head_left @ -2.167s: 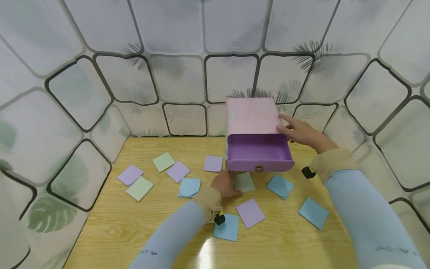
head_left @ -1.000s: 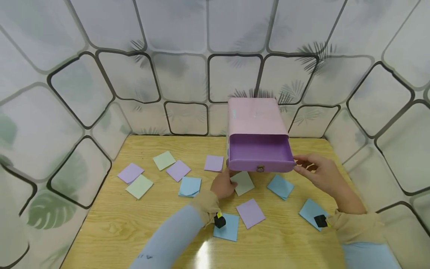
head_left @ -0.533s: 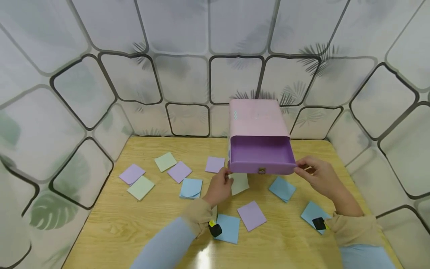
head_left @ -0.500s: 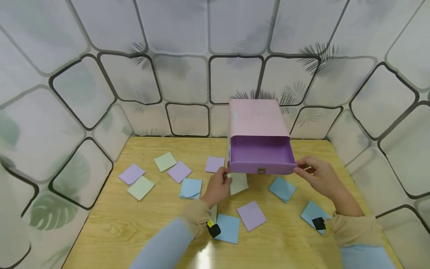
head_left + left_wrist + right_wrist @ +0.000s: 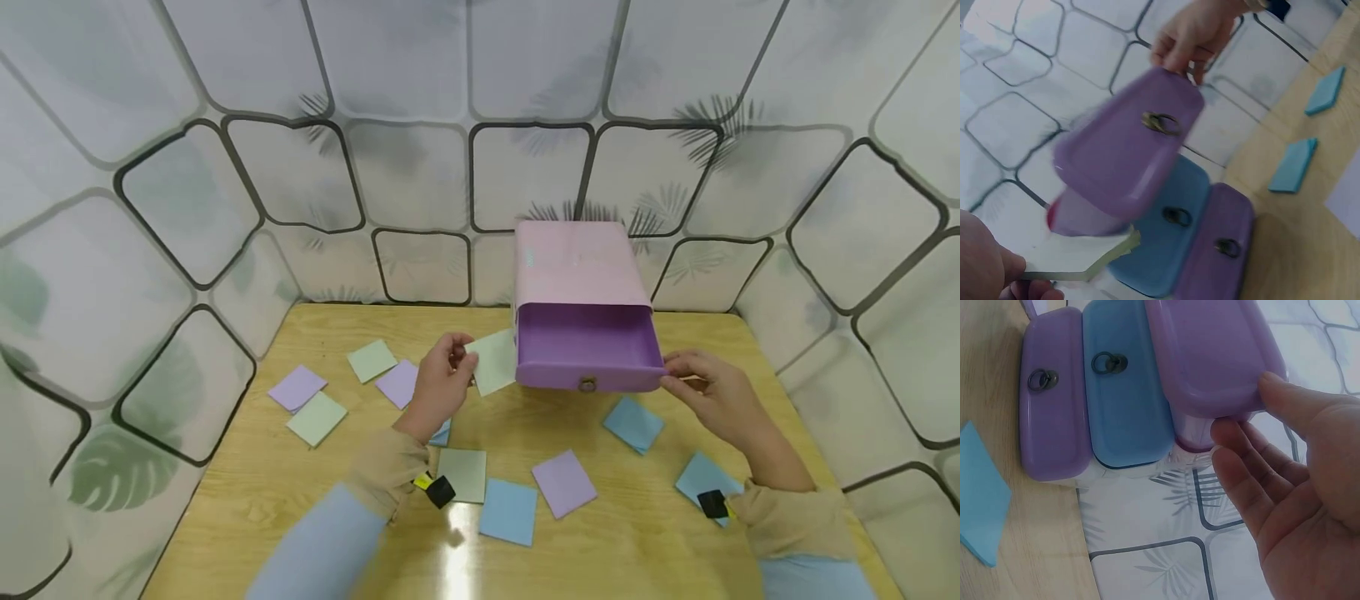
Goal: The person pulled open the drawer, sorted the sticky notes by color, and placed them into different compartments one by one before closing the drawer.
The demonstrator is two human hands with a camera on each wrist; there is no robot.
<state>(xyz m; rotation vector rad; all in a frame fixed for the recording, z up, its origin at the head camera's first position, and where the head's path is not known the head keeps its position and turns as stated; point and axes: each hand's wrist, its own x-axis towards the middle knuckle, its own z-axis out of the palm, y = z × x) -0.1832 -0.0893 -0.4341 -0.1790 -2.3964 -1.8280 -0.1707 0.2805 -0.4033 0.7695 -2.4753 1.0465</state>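
Note:
In the head view a pink mini drawer cabinet [image 5: 577, 262] stands at the back of the table, its purple top drawer [image 5: 551, 377] pulled out and bare inside. My left hand [image 5: 438, 383] pinches a pale green sticky note pad [image 5: 491, 364], raised just left of the drawer. The left wrist view shows this pad [image 5: 1079, 256] edge-on between thumb and fingers. At the drawer's front right corner, my right hand [image 5: 708, 400] holds the edge with thumb and fingertips. The right wrist view shows a blue drawer [image 5: 1125, 412] and a lower purple drawer [image 5: 1054, 437], both closed.
Several sticky note pads lie about the wooden table [image 5: 300, 517]: a green pad [image 5: 462, 475], a blue pad [image 5: 508, 511], a purple pad [image 5: 564, 483] and another blue pad [image 5: 633, 423] among them. A patterned curtain [image 5: 420, 175] encloses the back and sides.
My left hand picked up the pale green pad from in front of the cabinet and carried it up and left. My right hand moved from the cabinet's side to the drawer's corner, then stayed.

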